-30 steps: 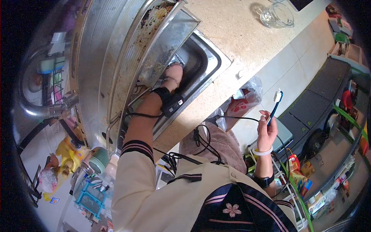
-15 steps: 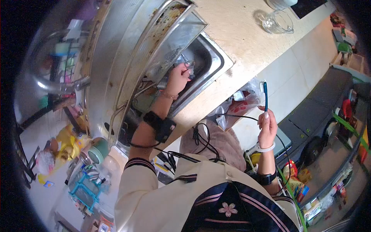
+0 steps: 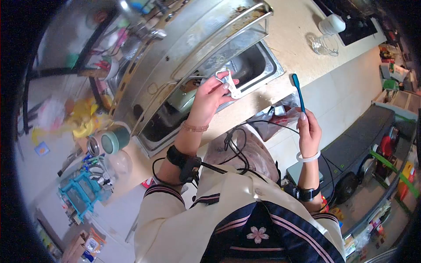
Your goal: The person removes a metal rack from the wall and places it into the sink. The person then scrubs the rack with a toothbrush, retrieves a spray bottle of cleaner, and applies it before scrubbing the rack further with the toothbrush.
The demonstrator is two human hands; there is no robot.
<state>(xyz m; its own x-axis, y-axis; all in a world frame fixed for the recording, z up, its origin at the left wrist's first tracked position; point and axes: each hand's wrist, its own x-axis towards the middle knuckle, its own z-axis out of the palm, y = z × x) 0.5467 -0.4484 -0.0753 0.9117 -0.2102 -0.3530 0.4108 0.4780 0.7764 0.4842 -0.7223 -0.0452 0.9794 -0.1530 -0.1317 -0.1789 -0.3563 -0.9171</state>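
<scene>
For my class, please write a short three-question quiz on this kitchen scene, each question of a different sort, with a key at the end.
1. True or false: the right hand holds a blue toothbrush with its bristle end pointing up, away from the person.
2. Multiple choice: the left hand holds a small white tool over
A. the floor
B. the steel sink
C. the glass cup
3. Fill in: the glass cup stands on the ____, to the right of the sink.

Key
1. True
2. B
3. Countertop
</scene>
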